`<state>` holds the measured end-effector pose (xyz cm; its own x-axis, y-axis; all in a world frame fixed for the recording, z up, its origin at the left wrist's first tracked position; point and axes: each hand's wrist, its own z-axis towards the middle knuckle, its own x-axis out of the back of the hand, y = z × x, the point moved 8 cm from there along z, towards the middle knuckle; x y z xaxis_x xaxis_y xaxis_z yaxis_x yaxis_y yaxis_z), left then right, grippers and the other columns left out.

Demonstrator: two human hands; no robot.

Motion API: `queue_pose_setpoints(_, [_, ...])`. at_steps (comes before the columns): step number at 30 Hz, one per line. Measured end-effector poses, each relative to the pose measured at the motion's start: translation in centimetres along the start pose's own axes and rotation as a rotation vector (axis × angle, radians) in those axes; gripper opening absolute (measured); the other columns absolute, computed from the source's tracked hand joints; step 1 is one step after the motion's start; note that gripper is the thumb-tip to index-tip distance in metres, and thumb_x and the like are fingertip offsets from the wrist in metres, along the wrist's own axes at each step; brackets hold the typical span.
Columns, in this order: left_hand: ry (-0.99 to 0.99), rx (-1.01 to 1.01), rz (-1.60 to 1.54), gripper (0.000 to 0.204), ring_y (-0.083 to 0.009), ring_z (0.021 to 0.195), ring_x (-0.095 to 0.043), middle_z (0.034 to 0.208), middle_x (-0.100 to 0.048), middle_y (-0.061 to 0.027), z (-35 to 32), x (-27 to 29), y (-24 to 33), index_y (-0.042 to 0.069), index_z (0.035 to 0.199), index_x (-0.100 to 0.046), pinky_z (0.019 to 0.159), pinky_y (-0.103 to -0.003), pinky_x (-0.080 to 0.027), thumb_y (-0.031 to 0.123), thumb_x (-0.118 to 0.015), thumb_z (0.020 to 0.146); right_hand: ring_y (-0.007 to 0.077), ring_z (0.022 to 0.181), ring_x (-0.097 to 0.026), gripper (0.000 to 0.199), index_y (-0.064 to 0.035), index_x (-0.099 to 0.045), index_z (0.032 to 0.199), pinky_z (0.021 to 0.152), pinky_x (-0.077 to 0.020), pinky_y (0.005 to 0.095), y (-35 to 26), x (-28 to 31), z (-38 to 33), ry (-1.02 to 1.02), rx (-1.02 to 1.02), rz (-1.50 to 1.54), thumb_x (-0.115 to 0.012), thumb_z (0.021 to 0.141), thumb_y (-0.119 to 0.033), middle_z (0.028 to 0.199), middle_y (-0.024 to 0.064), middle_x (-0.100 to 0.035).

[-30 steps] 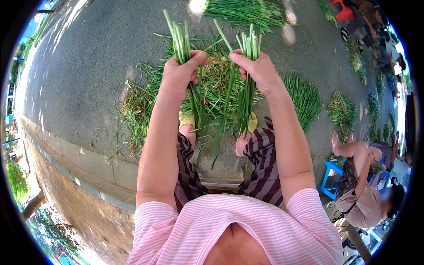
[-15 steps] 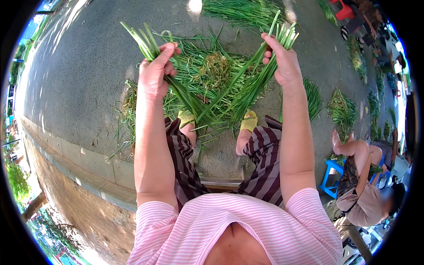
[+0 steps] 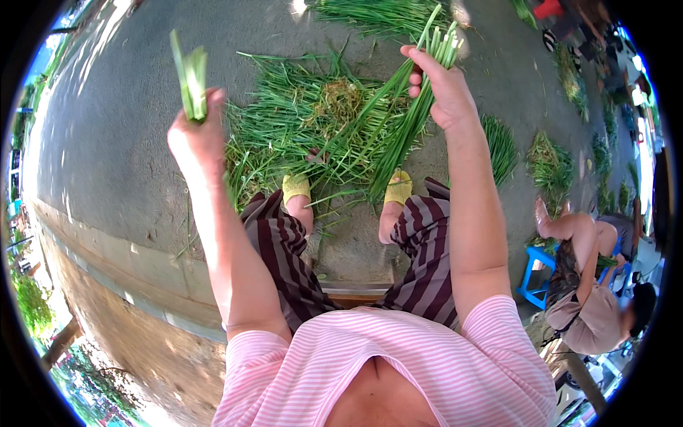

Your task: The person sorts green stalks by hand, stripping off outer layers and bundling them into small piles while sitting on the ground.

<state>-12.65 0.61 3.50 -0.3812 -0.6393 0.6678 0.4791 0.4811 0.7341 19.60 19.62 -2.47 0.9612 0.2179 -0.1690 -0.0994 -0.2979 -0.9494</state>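
My left hand [image 3: 196, 139], raised away to the left over the pavement, is closed on a small bunch of chives [image 3: 191, 78] whose pale cut ends point up, smeared by motion. Farther right, my right hand [image 3: 449, 92] grips a larger bunch of chives [image 3: 405, 142]. Its whitish ends stick out above my fingers, and the long green leaves hang down to the left toward my feet. Between the hands, a loose pile of chives [image 3: 274, 107] is spread on the ground, with a clump of withered yellow-brown leaves [image 3: 340, 99] on top.
Another heap of chives [image 3: 384, 16] lies at the far side. More bundles [image 3: 549, 167] lie to the right, where a person [image 3: 587, 313] sits near a blue stool [image 3: 535, 276]. A kerb [image 3: 142, 295] runs along the left. My feet wear yellow slippers [image 3: 297, 186].
My left hand has swung out to the left with its bunch, away from the pile and from the right-hand bunch. My right hand has shifted slightly left and up, still holding its chives.
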Motion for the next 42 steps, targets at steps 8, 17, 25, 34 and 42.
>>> queue_pose_setpoints(8, [-0.688,0.182,-0.579,0.029,-0.0033,0.049,-0.043,0.064,-0.056,0.005,-6.5,-12.5,4.8,0.006,0.1,-0.071,0.043,-0.021,-0.031,0.026,-0.08,0.08,0.0089,0.059,-0.047,0.028,-0.0056,-0.069,0.104,0.054,-0.0395,0.0238,1.7,-4.3,-1.5,-0.133,-0.111,-0.009,-0.068,0.089,-0.029,0.07,-0.0022,-0.052])
queue_pose_setpoints(17, [-0.842,0.168,-0.513,0.027,-0.0039,0.049,-0.044,0.081,-0.071,-0.0029,-7.3,-14.0,4.8,0.0,0.106,-0.069,0.044,-0.021,-0.032,0.014,-0.073,0.083,0.008,0.062,-0.05,0.033,-0.0033,-0.069,0.102,0.053,-0.0412,0.0248,1.7,-4.6,-1.8,-0.194,-0.126,0.056,-0.071,0.089,-0.034,0.076,-0.0008,-0.057])
queue_pose_setpoints(25, [-0.807,0.167,-0.421,0.02,-0.0044,0.05,-0.042,0.065,-0.059,0.0052,-6.8,-13.3,4.7,0.007,0.101,-0.073,0.046,-0.022,-0.032,0.018,-0.075,0.084,0.0062,0.065,-0.048,0.037,-0.0006,-0.068,0.1,0.051,-0.0431,0.0229,0.0,-1.2,-0.2,0.02,-0.001,0.118,-0.062,0.095,-0.037,0.084,0.0009,-0.057])
queue_pose_setpoints(34, [-0.187,0.19,-0.886,0.017,-0.0022,0.052,-0.046,0.09,-0.07,-0.0065,-0.1,-5.3,1.0,0.003,0.102,-0.07,0.044,-0.017,-0.035,0.014,-0.07,0.089,0.0097,0.063,-0.047,0.031,-0.0028,-0.061,0.101,0.056,-0.0441,0.0273,0.2,8.2,2.9,0.183,0.062,0.604,-0.058,0.098,-0.034,0.083,0.0041,-0.053])
queue_pose_setpoints(42, [-0.193,0.24,-1.056,0.017,-0.0025,0.053,-0.045,0.089,-0.069,-0.0057,-0.1,-4.6,-0.3,0.003,0.103,-0.069,0.045,-0.018,-0.033,0.014,-0.069,0.091,0.0112,0.06,-0.045,0.037,-0.0043,-0.057,0.095,0.054,-0.0437,0.0273,3.1,14.8,4.2,0.382,0.01,0.761,-0.044,0.103,-0.038,0.076,0.0025,-0.049])
